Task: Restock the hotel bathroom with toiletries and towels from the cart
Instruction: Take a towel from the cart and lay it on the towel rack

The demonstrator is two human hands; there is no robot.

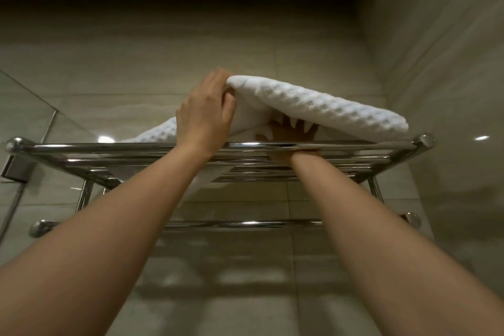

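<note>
Left hand (204, 117) grips the folded edge of the waffle towel (327, 106), right hand (289, 133) flat beneath it, fingers spread, atop the chrome towel rack (109, 148). Let go unevenly and that fold could slump off the slick bars.

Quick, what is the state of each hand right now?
Left hand: grips the white towel at its fold.
Right hand: open, fingers spread under the towel.
</note>
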